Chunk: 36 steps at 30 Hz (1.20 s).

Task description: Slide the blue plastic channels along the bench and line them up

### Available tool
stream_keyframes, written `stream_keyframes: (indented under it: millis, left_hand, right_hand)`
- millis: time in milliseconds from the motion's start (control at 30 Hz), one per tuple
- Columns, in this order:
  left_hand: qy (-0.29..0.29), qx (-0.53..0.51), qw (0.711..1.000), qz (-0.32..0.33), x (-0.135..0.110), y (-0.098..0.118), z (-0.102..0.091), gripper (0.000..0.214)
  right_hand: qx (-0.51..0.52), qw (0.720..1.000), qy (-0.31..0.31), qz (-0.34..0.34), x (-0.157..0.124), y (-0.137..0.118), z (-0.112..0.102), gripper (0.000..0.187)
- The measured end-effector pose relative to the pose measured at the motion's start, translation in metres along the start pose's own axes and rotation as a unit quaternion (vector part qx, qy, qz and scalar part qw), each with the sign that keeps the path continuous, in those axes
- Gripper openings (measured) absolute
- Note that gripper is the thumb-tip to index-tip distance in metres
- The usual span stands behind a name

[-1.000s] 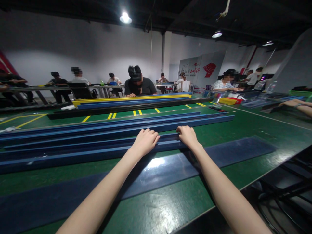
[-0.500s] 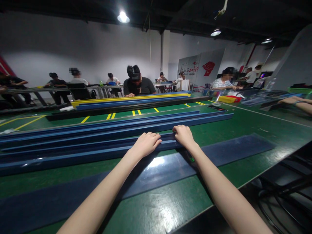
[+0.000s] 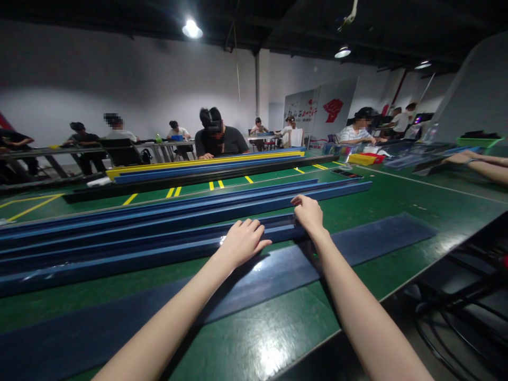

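Note:
A long blue plastic channel [image 3: 138, 257] with raised edges lies across the table in front of me. My left hand [image 3: 243, 243] rests over it palm down, fingers stretched out and thumb apart. At the channel's right end, my right hand [image 3: 309, 214] has its fingers curled over and closed on it; the fingertips are partly hidden. Glare shows on something clear and shiny inside the channel. Under my forearms a flat, see-through bluish strip [image 3: 273, 280] lies along the near side of the table.
More blue channels [image 3: 257, 198] lie behind. Beyond them are yellow [image 3: 206, 163] and black profiles, a phone [image 3: 345, 173] and a yellow-red tray [image 3: 365, 159] on the green table [image 3: 420, 190]. A co-worker [image 3: 220, 135] sits opposite; another person's hands [image 3: 462, 157] are at the right.
My right hand has shifted right, away from my left hand. My left thumb has spread from its fingers. The whole view has swung slightly to the right.

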State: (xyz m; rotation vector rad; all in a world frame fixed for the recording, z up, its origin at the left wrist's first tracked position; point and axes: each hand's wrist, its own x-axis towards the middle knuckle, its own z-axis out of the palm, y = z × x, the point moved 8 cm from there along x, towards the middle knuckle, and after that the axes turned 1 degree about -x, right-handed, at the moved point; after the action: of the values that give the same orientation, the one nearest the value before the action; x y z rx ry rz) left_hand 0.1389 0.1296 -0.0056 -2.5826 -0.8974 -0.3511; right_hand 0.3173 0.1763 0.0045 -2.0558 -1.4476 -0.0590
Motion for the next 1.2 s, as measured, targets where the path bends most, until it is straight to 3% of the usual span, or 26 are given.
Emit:
stream_keyframes:
  millis: [100,233,367,500,567,667,867,1200]
  left_hand:
    - [0.020,0.020,1.000,0.001,-0.001,0.007,0.004,0.022]
    - [0.032,0.036,0.999,-0.005,-0.001,0.012,0.007,0.015]
    - [0.034,0.039,0.999,-0.005,0.000,0.012,0.007,0.015]
    - [0.049,0.031,0.998,-0.019,-0.001,0.012,0.010,0.020]
    - [0.069,0.024,0.997,-0.034,-0.004,0.011,0.011,0.026]
    - [0.088,0.016,0.995,-0.053,-0.008,0.011,0.011,0.033]
    - [0.078,0.016,0.994,-0.072,-0.011,0.010,0.009,0.034]
    - [0.077,0.049,0.994,-0.057,-0.010,0.014,0.012,0.035]
  right_hand:
    - [0.040,0.999,-0.005,0.004,0.000,0.003,-0.001,0.036]
    - [0.009,0.999,-0.010,-0.049,-0.001,0.001,-0.003,0.033]
    - [0.014,0.999,-0.012,-0.047,0.007,0.019,0.000,0.028]
    - [0.131,0.991,-0.027,-0.017,0.012,0.042,0.014,0.021]
    - [0.227,0.972,-0.043,0.045,0.010,0.057,0.025,0.023]
    - [0.277,0.956,-0.069,0.073,0.006,0.066,0.038,0.028]
    - [0.342,0.928,-0.133,0.057,0.008,0.064,0.053,0.029]
    - [0.342,0.922,-0.183,-0.011,0.001,0.047,0.055,0.038]
